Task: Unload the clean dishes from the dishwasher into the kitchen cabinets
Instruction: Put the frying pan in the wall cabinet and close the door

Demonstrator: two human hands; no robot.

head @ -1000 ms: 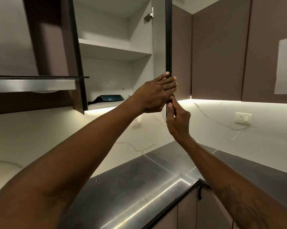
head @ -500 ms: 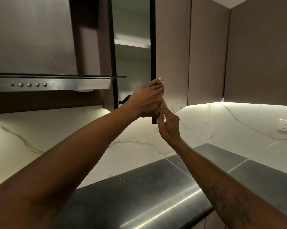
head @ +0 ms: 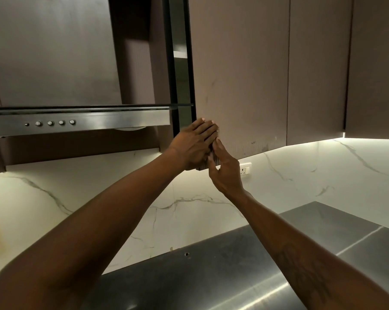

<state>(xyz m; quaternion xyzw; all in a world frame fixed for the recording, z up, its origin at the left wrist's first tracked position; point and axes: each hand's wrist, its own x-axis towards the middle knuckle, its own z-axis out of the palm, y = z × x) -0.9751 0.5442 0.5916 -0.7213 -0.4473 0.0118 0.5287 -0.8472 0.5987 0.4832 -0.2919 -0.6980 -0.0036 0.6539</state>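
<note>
A brown upper cabinet door point(head: 240, 81) stands almost shut, leaving a narrow dark gap point(head: 181, 70) where a white shelf edge shows. My left hand point(head: 195, 144) lies flat with straight fingers against the door's lower left corner. My right hand point(head: 222, 171) touches the same corner from below, fingers straight along the door's edge. No dishes are visible; the inside of the cabinet is nearly hidden.
A steel range hood point(head: 77, 121) with several buttons juts out at the left. More shut brown cabinet doors point(head: 318, 70) run to the right. Below are a marble backsplash point(head: 300, 175) with a wall socket point(head: 245, 170) and a steel countertop point(head: 211, 276).
The cabinet door has swung from wide open to nearly shut, with both hands moving left along with it. The pan and shelves inside are no longer visible.
</note>
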